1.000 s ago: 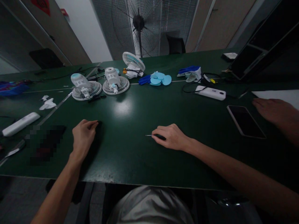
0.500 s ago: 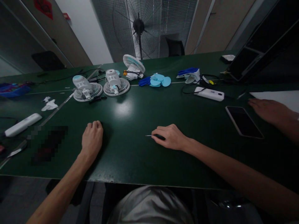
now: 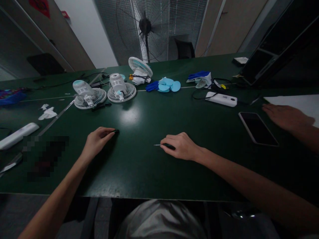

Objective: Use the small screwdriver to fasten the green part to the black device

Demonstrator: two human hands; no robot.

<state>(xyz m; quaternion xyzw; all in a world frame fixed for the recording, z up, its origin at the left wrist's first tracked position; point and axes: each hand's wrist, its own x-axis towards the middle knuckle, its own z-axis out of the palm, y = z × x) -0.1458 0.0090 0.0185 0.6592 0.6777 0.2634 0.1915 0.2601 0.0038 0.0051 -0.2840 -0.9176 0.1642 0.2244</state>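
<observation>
My right hand (image 3: 180, 146) rests on the green table, fingers closed around a small screwdriver (image 3: 168, 146) with a black handle; its thin metal shaft points left. To the left, my left hand (image 3: 97, 141) pinches a small black piece (image 3: 116, 131) between thumb and fingers, just above or on the tabletop. What kind of piece it is I cannot make out. Beyond the hands stand white desk fans: two lie face down, one fan (image 3: 86, 96) on the left and another fan (image 3: 121, 89) beside it, while a third fan (image 3: 140, 71) tilts up behind them.
Light blue fan blades (image 3: 169, 85) lie by blue-and-white gloves (image 3: 199, 79). At right are a white power bank-like device (image 3: 221, 99), a phone (image 3: 258, 128) and another person's hand (image 3: 289, 116) on white paper. A long white object (image 3: 20, 135) and tissue scraps (image 3: 48, 113) lie left.
My left hand has turned and reached right; the small black piece now shows at its fingertips. My right hand keeps hold of the screwdriver in the same place. The view has shifted slightly.
</observation>
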